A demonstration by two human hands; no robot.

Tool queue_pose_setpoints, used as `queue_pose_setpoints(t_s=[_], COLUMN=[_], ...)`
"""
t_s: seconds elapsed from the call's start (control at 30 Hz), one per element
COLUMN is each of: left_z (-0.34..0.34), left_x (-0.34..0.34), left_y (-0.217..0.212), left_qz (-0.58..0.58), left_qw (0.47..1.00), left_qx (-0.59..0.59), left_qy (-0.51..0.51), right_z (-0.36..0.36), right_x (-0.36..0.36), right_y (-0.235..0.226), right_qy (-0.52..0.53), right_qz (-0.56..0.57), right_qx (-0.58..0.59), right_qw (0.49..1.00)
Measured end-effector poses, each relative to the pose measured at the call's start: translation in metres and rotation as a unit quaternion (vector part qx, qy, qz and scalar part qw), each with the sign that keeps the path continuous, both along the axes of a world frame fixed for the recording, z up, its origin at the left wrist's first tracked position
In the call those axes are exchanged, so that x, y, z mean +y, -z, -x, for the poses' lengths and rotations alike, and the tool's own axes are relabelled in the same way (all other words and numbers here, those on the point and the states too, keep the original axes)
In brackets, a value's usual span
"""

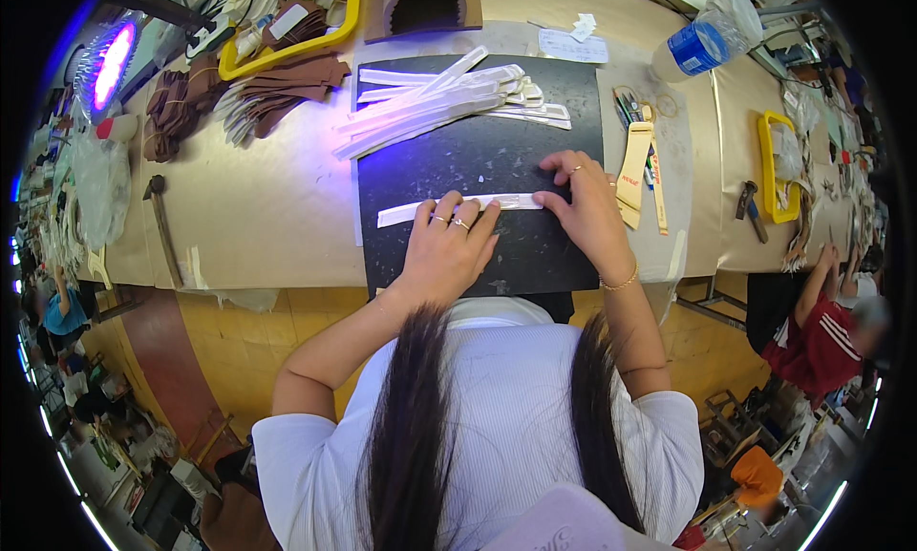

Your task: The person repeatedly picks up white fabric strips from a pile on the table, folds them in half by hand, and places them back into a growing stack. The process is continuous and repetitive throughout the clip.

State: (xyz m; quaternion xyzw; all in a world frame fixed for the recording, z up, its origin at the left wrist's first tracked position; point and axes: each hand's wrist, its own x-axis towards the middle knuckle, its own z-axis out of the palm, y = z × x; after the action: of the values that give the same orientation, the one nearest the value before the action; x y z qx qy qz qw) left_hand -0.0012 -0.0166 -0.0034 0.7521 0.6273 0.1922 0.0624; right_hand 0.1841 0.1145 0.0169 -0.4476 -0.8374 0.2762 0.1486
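Observation:
A single white strip lies crosswise on the black work mat in front of me. My left hand rests on its middle, fingertips pressed down and fingers slightly apart. At the strip's right end is my right hand, its thumb touching or close beside the tip and its index finger spread away, with a gap between them. Farther back on the mat, a loose pile of similar white strips fans out under purplish light.
To the left are a glowing lamp, brown bundled pieces, a yellow tray and a hammer. On the right stand a plastic bottle, cream templates, pens and another hammer. A person in red sits far right.

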Motion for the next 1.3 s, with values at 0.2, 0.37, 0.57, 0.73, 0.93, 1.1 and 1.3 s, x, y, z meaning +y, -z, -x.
queue_pose_setpoints(t_s=[0.2,0.37,0.57,0.73,0.93,1.1,1.3], left_z=[0.012,0.015,0.018,0.024,0.021,0.017,0.020], left_x=[0.023,0.029,0.033,0.040,0.038,0.033,0.034], left_y=[-0.012,-0.010,-0.018,-0.041,-0.053,-0.058,-0.059], left_qz=[0.027,0.083,0.182,0.282,0.195,0.130,0.248], left_qw=[0.985,0.980,0.944,0.866,0.926,0.960,0.890], left_qx=[-0.153,-0.164,-0.268,-0.410,-0.322,-0.248,-0.381], left_qy=[-0.077,-0.074,-0.067,-0.060,-0.030,-0.015,-0.041], right_z=[0.003,0.015,0.015,0.014,0.015,0.015,0.010], right_x=[-0.017,-0.037,-0.047,-0.048,-0.046,-0.045,-0.037], right_y=[-0.014,-0.014,-0.008,-0.018,-0.026,-0.029,-0.027], right_qy=[0.066,-0.021,0.003,0.016,-0.006,-0.010,0.048], right_qz=[0.086,0.111,0.069,0.061,0.039,0.031,0.049], right_qx=[0.156,0.164,0.169,0.198,0.201,0.179,0.211], right_qw=[0.982,0.980,0.983,0.978,0.979,0.983,0.975])
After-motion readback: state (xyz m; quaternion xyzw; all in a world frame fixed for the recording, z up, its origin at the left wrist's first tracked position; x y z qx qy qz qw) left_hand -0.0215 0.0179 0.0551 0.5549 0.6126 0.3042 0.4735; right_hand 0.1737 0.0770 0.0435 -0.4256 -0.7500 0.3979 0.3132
